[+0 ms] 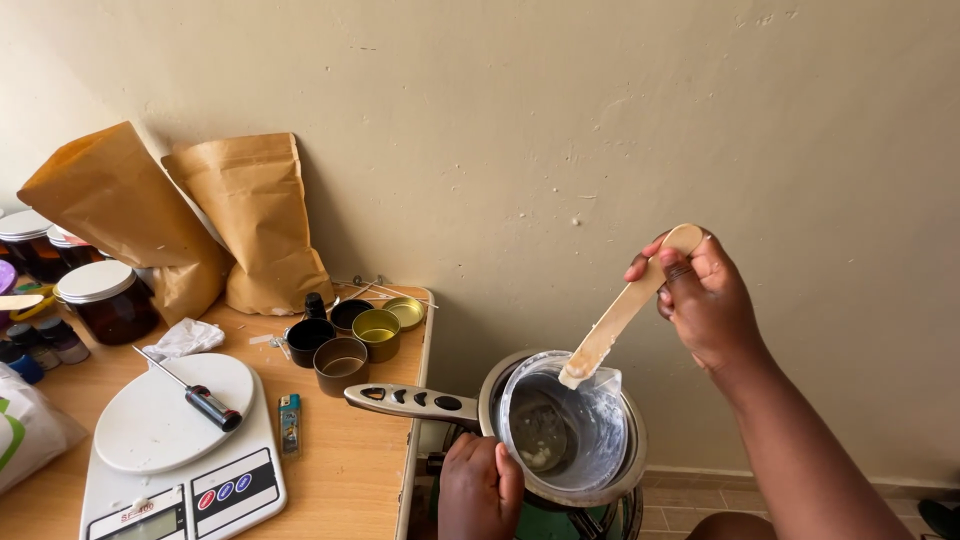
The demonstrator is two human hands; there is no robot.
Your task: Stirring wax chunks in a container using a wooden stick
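At the far left, dark glass jars with white lids are stood against two brown paper bags that lean on the wall. A white kitchen scale is set on the wooden table, and a probe thermometer is laid across its platter, with a small lighter just beside it. A cluster of small round tins is gathered further back; all appear empty or nearly so, though this cannot be told for certain. Past the table edge, a metal saucepan is seen with its handle pointed left, over the table. A clear pouring jug is nested inside it, and only a pale residue and a small soft lump are held at its bottom. The left hand is closed low beside the pan, on something hidden. The wooden stick is pinched at its upper end by the right hand, its long axis slanted down and left, its smeared tip rested at the jug's rim.
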